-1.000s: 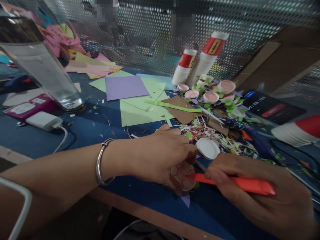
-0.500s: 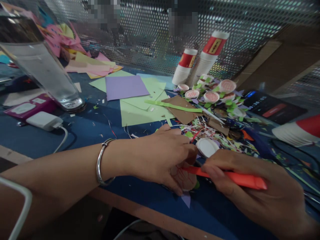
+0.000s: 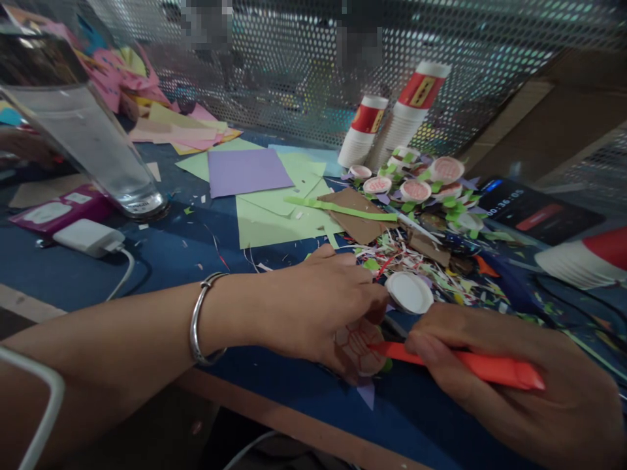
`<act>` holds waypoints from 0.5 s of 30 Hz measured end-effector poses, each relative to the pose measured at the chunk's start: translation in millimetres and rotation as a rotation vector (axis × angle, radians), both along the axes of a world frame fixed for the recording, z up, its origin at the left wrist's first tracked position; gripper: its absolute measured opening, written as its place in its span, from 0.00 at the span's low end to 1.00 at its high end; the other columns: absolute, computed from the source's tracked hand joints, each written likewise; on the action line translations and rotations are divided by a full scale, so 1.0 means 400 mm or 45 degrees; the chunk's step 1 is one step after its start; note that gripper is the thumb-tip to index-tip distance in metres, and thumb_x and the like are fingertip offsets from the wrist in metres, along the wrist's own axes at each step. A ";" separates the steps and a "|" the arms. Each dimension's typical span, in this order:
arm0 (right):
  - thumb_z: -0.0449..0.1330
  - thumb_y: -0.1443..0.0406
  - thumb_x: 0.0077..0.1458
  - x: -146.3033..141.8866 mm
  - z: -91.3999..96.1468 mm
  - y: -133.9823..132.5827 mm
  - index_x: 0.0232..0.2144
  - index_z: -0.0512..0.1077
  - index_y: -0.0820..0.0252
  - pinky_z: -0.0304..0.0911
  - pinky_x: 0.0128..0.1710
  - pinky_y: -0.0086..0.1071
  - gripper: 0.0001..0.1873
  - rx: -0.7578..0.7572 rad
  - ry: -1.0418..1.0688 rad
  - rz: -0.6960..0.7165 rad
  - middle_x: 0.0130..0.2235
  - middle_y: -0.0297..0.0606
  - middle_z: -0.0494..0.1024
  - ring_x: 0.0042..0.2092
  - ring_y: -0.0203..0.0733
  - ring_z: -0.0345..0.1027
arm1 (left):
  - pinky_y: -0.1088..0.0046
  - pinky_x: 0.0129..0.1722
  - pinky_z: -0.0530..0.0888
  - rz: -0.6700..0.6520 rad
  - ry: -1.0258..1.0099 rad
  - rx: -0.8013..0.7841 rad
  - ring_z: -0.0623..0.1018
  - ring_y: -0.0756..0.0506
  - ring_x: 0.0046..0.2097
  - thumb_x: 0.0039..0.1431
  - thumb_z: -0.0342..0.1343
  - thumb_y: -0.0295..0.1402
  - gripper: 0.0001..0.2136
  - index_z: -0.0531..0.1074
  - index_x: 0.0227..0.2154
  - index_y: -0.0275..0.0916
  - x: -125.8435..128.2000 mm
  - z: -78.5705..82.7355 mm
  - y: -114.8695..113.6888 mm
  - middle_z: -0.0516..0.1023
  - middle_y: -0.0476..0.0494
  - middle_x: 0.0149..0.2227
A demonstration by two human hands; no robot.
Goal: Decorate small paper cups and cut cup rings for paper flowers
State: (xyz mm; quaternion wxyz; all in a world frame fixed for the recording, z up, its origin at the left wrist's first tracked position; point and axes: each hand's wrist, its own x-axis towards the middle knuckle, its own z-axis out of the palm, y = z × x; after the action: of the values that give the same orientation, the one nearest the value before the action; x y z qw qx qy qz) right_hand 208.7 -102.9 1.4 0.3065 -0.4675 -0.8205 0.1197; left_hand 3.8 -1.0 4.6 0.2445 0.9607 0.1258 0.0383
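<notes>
My left hand (image 3: 318, 313), with a silver bangle at the wrist, grips a small round paper turtle (image 3: 360, 349) against the blue table. Red lines form a shell pattern on its pale top, and green and purple paper bits stick out from its edge. In my right hand (image 3: 519, 372) is an orange-red marker (image 3: 482, 367), its tip touching the right side of the turtle's top. Just beyond my hands lies a white round cup base (image 3: 409, 292). Several similar turtles (image 3: 416, 190) are heaped farther back.
Paper scraps (image 3: 431, 267) litter the table around a brown cardboard piece (image 3: 357, 215). Stacked paper cups (image 3: 365, 130) stand by the mesh panel. Purple paper (image 3: 249, 171) lies on green sheets. A water bottle (image 3: 93, 130), a white charger (image 3: 89, 235) and a phone (image 3: 533, 209) are also there.
My right hand and the marker have shifted right and slightly down, with the tip moving across the turtle's top. My left hand stays in place. Another person's hand now shows at the far left.
</notes>
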 end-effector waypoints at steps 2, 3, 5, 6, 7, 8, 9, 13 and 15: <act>0.57 0.67 0.62 -0.002 0.004 -0.001 0.25 0.68 0.52 0.65 0.24 0.29 0.12 -0.004 -0.022 -0.011 0.19 0.27 0.68 0.18 0.33 0.59 | 0.66 0.41 0.60 -0.002 -0.003 -0.006 0.72 0.41 0.46 0.52 0.68 0.47 0.21 0.73 0.41 0.39 -0.002 0.000 0.000 0.77 0.44 0.42; 0.57 0.67 0.62 -0.003 0.006 -0.001 0.25 0.68 0.52 0.65 0.24 0.30 0.13 -0.008 -0.031 -0.013 0.19 0.28 0.67 0.18 0.33 0.59 | 0.66 0.42 0.60 -0.005 -0.005 -0.007 0.72 0.40 0.46 0.52 0.68 0.47 0.21 0.73 0.42 0.39 -0.002 0.000 0.000 0.77 0.44 0.43; 0.56 0.67 0.63 -0.005 0.009 -0.002 0.24 0.68 0.52 0.64 0.24 0.30 0.14 -0.022 -0.040 -0.014 0.19 0.28 0.68 0.18 0.34 0.60 | 0.66 0.42 0.60 -0.011 -0.012 -0.002 0.72 0.40 0.46 0.52 0.69 0.47 0.20 0.73 0.41 0.39 -0.003 0.001 0.000 0.77 0.43 0.43; 0.56 0.67 0.63 -0.006 0.009 -0.003 0.24 0.68 0.52 0.64 0.24 0.30 0.14 -0.027 -0.039 -0.015 0.19 0.28 0.68 0.19 0.33 0.60 | 0.66 0.42 0.60 -0.013 -0.019 0.001 0.72 0.41 0.45 0.52 0.69 0.46 0.20 0.73 0.41 0.38 -0.003 0.001 0.000 0.77 0.44 0.43; 0.56 0.67 0.63 -0.007 0.010 -0.005 0.24 0.68 0.52 0.64 0.24 0.30 0.14 -0.031 -0.035 -0.018 0.19 0.28 0.67 0.19 0.33 0.60 | 0.66 0.42 0.60 -0.014 -0.023 0.002 0.73 0.41 0.45 0.52 0.69 0.46 0.20 0.73 0.41 0.38 -0.003 0.001 0.000 0.77 0.44 0.43; 0.56 0.66 0.64 -0.008 0.010 -0.006 0.24 0.68 0.53 0.65 0.25 0.29 0.15 -0.031 -0.026 -0.023 0.19 0.27 0.67 0.18 0.32 0.60 | 0.66 0.41 0.60 -0.015 -0.026 0.003 0.73 0.41 0.45 0.52 0.69 0.46 0.21 0.73 0.41 0.38 -0.003 0.000 0.000 0.77 0.44 0.42; 0.56 0.66 0.64 -0.008 0.009 -0.007 0.24 0.69 0.53 0.65 0.25 0.28 0.14 -0.030 -0.012 -0.028 0.19 0.27 0.67 0.18 0.32 0.59 | 0.66 0.41 0.60 -0.018 -0.030 0.003 0.73 0.41 0.45 0.52 0.69 0.46 0.21 0.73 0.41 0.38 -0.003 -0.001 0.001 0.77 0.44 0.42; 0.57 0.66 0.63 -0.011 0.005 -0.008 0.27 0.73 0.53 0.67 0.26 0.26 0.12 -0.027 0.068 -0.040 0.22 0.28 0.73 0.21 0.32 0.64 | 0.65 0.41 0.61 -0.022 -0.041 0.014 0.72 0.41 0.44 0.53 0.68 0.47 0.20 0.73 0.41 0.38 -0.002 -0.003 0.001 0.76 0.44 0.41; 0.58 0.67 0.63 -0.013 0.002 -0.006 0.29 0.74 0.53 0.66 0.26 0.26 0.10 -0.023 0.116 -0.005 0.25 0.29 0.76 0.23 0.32 0.67 | 0.65 0.41 0.61 -0.019 -0.036 0.014 0.72 0.41 0.44 0.53 0.68 0.47 0.21 0.73 0.41 0.38 -0.002 -0.003 0.001 0.76 0.44 0.42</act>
State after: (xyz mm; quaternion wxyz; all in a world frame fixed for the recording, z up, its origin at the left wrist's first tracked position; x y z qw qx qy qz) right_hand 203.5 -105.3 2.4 0.3395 -0.4660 -0.8036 0.1475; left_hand 3.2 -0.6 3.2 0.2414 0.9623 0.1148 0.0507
